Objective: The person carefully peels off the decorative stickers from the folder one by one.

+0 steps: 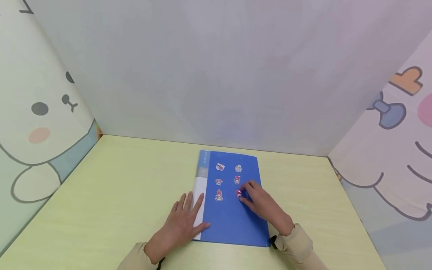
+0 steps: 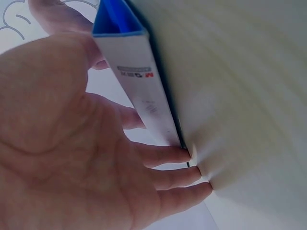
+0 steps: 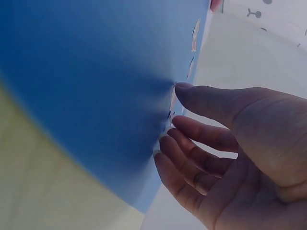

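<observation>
A blue ring binder [image 1: 233, 225] with a white spine lies flat on the table, several cartoon stickers on its cover in two columns. My left hand [image 1: 179, 225] rests with spread, straight fingers along the spine edge; its thumb is on the cover. In the left wrist view, its fingertips touch the table beside the spine [image 2: 139, 81]. My right hand [image 1: 262, 202] is over the cover's right half, thumb and forefinger at a small pink sticker [image 1: 238, 194], the lowest in the right column. In the right wrist view, the thumb [image 3: 206, 98] and curved fingers meet the cover around that sticker.
The pale yellow table [image 1: 135, 172] extends on both sides of the binder. A plain grey wall [image 1: 216, 75] rises behind it, and panels with cartoon animals [image 1: 40, 150] stand at the left and right edges.
</observation>
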### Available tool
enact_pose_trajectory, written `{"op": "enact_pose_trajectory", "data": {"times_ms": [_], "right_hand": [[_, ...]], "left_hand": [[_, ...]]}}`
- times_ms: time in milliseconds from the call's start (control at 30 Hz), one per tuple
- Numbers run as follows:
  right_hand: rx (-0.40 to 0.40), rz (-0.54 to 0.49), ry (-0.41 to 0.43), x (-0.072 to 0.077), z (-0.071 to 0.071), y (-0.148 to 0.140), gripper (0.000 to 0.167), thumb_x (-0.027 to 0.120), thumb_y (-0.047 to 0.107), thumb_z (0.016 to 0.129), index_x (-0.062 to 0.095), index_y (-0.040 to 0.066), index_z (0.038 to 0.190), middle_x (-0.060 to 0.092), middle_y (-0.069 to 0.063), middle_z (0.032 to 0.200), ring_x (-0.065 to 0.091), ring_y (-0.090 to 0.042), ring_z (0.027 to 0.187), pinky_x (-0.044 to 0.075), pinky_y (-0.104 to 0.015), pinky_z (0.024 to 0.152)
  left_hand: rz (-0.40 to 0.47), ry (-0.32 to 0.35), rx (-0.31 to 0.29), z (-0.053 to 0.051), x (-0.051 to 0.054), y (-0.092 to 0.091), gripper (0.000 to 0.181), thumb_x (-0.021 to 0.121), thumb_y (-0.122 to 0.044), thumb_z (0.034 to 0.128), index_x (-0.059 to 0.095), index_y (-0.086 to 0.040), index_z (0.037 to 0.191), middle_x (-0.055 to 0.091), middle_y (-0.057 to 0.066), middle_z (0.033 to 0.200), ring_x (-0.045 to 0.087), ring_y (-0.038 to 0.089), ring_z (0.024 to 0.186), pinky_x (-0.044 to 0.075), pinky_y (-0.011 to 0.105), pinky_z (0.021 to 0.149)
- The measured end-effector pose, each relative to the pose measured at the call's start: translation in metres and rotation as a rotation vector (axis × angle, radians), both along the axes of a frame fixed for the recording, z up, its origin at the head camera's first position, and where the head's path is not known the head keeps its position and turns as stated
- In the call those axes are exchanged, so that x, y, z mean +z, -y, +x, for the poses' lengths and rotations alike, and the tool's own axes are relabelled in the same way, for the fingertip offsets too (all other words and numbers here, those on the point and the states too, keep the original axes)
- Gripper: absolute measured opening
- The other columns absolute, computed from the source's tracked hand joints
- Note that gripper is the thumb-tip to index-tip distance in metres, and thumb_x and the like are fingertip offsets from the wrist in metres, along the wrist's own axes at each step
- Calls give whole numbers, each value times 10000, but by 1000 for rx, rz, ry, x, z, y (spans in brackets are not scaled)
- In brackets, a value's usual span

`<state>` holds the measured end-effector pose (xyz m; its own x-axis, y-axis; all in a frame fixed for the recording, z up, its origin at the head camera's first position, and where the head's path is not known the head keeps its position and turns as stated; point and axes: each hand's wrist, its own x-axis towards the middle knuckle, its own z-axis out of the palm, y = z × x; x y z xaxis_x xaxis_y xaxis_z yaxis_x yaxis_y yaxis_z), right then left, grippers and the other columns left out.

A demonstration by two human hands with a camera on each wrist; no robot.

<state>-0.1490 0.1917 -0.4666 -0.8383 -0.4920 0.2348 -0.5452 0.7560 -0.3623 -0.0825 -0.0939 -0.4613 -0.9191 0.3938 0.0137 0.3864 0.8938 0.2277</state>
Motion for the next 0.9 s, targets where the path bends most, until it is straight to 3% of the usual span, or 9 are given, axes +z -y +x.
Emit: {"op": "enact_pose_trajectory", "data": {"times_ms": [267,533,900], "right_hand": [[11,-39,75,2,0,1,256,770,49,914,609,16,1110,556,-65,992,551,-180,864,533,-310,737],[94,-49,42,0,-1,-1,227,755,4,913,621,8,1096,588,-84,1018,602,-198,885,567,-324,772],[78,-67,34,4,-5,0,125,768,-7,896,758,-14,1020,685,-88,961,647,-180,833,578,-280,721]], "left_hand": [[-8,-16,2,0,-1,0,871,669,-611,915,414,-81,1558,432,305,1493,438,518,1358,434,627,1050],[2,-12,-2,1,-1,0,868,675,-600,916,414,-75,1556,433,309,1494,437,522,1357,434,629,1049],[5,8,-7,1,1,0,865,663,-598,926,403,-70,1561,422,313,1502,423,525,1370,420,635,1059]]}}
